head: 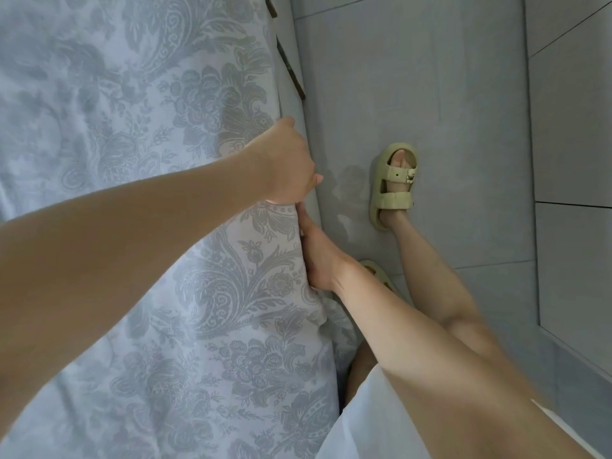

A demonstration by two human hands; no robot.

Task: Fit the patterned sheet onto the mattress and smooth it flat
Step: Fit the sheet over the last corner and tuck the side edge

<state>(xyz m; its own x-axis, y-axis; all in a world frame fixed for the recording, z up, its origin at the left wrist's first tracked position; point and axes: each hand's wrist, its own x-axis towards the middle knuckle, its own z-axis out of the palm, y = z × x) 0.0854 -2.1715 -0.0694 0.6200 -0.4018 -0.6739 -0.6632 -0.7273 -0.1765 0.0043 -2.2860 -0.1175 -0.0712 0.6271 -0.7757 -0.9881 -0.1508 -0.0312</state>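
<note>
Garment (374,425): white cloth at the person's body, just off the mattress (283,24) side, nearest the camera.
Sheet (149,226): pale blue-grey with a paisley and flower pattern. It covers the mattress top across the whole left of the view and rolls over the mattress's long side edge, where both hands meet it. A few soft creases show far out on the mattress top.
Right hand (319,263): low against the mattress side, reached in from the near end. Its fingers (302,217) lie straight along the side, pointing toward the far end and pressed against the sheet's turned-down edge. It grips nothing. A bulge of sheet hides part of the palm.
Left hand (291,164): farther along the same mattress edge, just beyond the right fingertips. Its back faces up and its fingers curl down over the sheet's edge, holding the fold. The fingertips are hidden below the edge.
Near sandal (377,273): pale green, on the floor beside the mattress, mostly hidden behind the right forearm.
Far sandal (394,187): pale green with two straps, on a foot, well out from the mattress side.
Floor (463,94): grey tiles with dark joints, running along the mattress side.
Slats (291,74): dark brown strips at the far part of the mattress side. What they are is unclear.
</note>
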